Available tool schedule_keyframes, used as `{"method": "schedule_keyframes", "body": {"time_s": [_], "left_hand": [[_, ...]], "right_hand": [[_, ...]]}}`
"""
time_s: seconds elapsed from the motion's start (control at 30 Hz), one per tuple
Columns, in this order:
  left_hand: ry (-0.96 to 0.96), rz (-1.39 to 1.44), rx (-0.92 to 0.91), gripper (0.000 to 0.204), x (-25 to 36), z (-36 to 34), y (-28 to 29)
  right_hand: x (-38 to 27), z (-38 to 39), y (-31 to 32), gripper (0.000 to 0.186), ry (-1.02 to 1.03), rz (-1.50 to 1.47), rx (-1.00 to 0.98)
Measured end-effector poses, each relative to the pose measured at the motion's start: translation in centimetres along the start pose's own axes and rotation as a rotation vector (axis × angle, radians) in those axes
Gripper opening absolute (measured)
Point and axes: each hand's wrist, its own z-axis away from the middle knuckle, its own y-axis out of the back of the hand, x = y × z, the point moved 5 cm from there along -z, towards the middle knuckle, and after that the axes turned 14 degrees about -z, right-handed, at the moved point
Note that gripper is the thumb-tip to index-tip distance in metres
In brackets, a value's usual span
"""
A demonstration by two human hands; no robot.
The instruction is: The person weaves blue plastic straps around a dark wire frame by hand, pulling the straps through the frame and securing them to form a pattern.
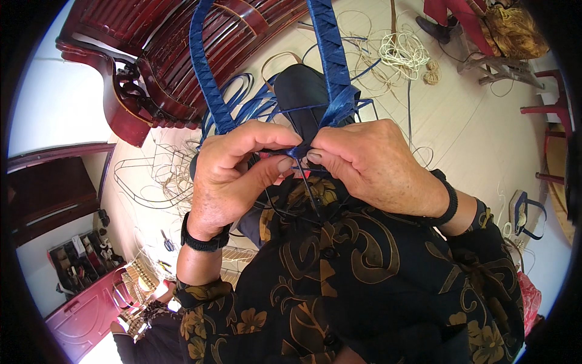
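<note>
My left hand and my right hand meet in front of my lap, thumbs and forefingers pinching. Between the fingertips is a short stretch of shiny blue strip, partly hidden by the fingers. Thin dark rods run down below it, part of a frame mostly covered by my hands. Above my hands rise two long bands wrapped in blue strip, a left one and a right one. A loose fold of blue strip lies at the foot of the right band.
Looped blue strips hang beyond my left hand. On the floor lie a pale cord coil, a small twine ball, wire frames and scissors. A dark red wooden bench stands ahead. Other people sit at upper right and lower left.
</note>
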Motion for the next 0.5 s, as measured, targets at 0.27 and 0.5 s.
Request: {"method": "schedule_keyframes", "body": {"time_s": [0.27,0.5], "left_hand": [[0.104,0.104,0.119,0.027,0.8,0.0,-0.5],[-0.050,-0.209,0.220,0.022,1.2,0.4,-0.9]], "right_hand": [[0.1,0.0,-0.1,0.016,0.036,0.032,0.042],[-0.3,-0.2,-0.4,0.019,0.050,0.114,0.097]]}}
